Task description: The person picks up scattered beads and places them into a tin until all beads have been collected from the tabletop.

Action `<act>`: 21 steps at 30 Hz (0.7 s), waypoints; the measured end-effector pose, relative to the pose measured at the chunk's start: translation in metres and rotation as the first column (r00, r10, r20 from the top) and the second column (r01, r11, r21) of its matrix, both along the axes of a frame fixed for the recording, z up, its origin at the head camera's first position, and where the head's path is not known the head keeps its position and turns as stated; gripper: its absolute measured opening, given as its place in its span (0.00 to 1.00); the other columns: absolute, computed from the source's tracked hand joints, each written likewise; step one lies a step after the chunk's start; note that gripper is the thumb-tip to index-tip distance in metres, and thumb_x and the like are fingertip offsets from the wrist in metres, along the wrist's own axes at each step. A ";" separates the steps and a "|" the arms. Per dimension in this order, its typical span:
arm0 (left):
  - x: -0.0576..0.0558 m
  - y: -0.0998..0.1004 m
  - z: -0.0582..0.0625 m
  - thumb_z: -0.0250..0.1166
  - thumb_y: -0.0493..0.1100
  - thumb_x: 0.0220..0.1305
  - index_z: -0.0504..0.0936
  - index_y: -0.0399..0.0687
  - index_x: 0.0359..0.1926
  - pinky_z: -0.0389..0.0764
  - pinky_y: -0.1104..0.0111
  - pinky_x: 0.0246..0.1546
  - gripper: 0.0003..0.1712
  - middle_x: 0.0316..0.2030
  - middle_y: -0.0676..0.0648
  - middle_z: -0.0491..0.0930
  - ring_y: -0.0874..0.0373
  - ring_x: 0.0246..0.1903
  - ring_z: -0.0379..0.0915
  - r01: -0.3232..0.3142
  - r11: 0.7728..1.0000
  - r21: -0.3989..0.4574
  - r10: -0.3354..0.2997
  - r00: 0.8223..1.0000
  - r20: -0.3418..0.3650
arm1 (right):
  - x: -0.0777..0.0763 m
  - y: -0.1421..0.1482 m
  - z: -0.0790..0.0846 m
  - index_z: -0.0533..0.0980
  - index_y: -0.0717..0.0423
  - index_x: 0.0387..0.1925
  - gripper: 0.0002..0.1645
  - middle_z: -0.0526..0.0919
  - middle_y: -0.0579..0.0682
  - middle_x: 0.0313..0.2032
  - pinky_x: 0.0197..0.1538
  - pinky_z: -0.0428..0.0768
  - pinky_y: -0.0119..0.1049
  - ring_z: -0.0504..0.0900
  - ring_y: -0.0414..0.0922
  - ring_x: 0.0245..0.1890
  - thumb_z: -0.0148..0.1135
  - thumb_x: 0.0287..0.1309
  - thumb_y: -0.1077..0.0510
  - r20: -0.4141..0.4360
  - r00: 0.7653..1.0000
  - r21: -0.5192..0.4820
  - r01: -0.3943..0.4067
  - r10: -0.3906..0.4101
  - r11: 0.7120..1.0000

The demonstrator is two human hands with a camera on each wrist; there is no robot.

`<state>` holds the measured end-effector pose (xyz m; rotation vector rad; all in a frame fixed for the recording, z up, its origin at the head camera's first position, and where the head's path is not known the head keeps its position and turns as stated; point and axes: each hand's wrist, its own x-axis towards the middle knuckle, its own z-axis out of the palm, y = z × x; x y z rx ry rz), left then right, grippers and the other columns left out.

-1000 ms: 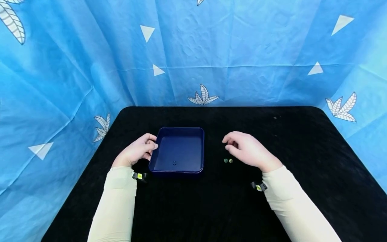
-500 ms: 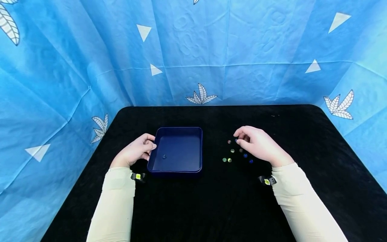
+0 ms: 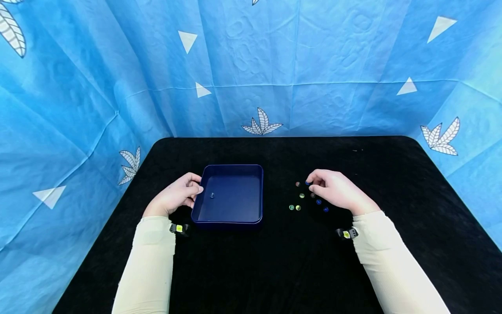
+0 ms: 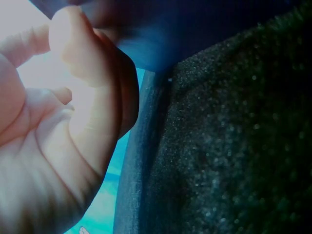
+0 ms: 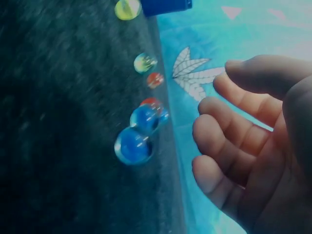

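My left hand grips the left wall of a dark blue square tray, thumb at the rim and fingers outside. A glass marble sits inside near that wall. To the right, my right hand hovers with bent fingers over a group of marbles. One blue marble shows right at its fingertips. In the right wrist view, the thumb and fingers are apart, with nothing between them. Beside them lie blue marbles, a red marble and a yellow marble.
A black cloth covers the table. Green marble and yellow-green marble lie nearest the tray, and another blue marble lies below the right hand. A blue patterned curtain hangs behind the table.
My right hand has moved right, uncovering several marbles, then dropped slightly. The marble in the tray has rolled left and toward the back. My left hand keeps its grip on the tray.
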<state>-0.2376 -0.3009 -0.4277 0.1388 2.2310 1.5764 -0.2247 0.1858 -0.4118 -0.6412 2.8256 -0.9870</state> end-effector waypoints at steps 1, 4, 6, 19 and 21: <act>0.000 0.000 0.000 0.60 0.40 0.73 0.64 0.35 0.62 0.83 0.60 0.30 0.23 0.36 0.39 0.76 0.53 0.29 0.74 0.003 1.000 0.001 -0.003 1.000 -0.003 | -0.001 0.001 -0.002 0.80 0.52 0.48 0.11 0.84 0.43 0.31 0.44 0.77 0.44 0.81 0.40 0.30 0.62 0.64 0.59 0.006 1.000 0.006 0.003 -0.003 1.000; 0.001 0.000 0.001 0.60 0.40 0.74 0.63 0.33 0.62 0.83 0.61 0.30 0.23 0.36 0.38 0.75 0.54 0.29 0.73 0.006 1.000 0.003 -0.006 1.000 -0.009 | -0.003 0.004 -0.008 0.80 0.54 0.48 0.12 0.84 0.42 0.31 0.45 0.77 0.45 0.80 0.40 0.31 0.61 0.62 0.61 0.022 1.000 0.023 -0.001 0.001 1.000; 0.001 0.000 0.002 0.60 0.40 0.74 0.63 0.32 0.62 0.83 0.61 0.30 0.24 0.36 0.38 0.74 0.54 0.29 0.73 0.009 1.000 0.002 -0.009 1.000 -0.012 | -0.004 0.005 -0.012 0.80 0.55 0.47 0.12 0.84 0.41 0.31 0.46 0.77 0.45 0.80 0.39 0.31 0.61 0.61 0.62 0.028 1.000 0.032 -0.007 0.006 0.999; 0.001 0.001 0.002 0.61 0.40 0.73 0.63 0.31 0.63 0.83 0.61 0.30 0.25 0.37 0.36 0.74 0.53 0.30 0.74 0.013 1.000 0.007 -0.013 1.000 -0.004 | -0.005 0.005 -0.021 0.79 0.53 0.46 0.12 0.80 0.41 0.28 0.41 0.75 0.43 0.76 0.40 0.27 0.66 0.61 0.58 0.065 0.998 0.112 -0.019 0.012 0.994; 0.000 0.001 0.002 0.61 0.40 0.73 0.62 0.31 0.63 0.83 0.61 0.30 0.26 0.37 0.36 0.74 0.53 0.30 0.74 0.014 1.000 0.008 -0.014 1.000 -0.004 | -0.006 0.005 -0.022 0.79 0.53 0.46 0.12 0.80 0.42 0.29 0.40 0.75 0.43 0.75 0.40 0.27 0.66 0.61 0.57 0.077 0.997 0.131 -0.019 0.009 0.991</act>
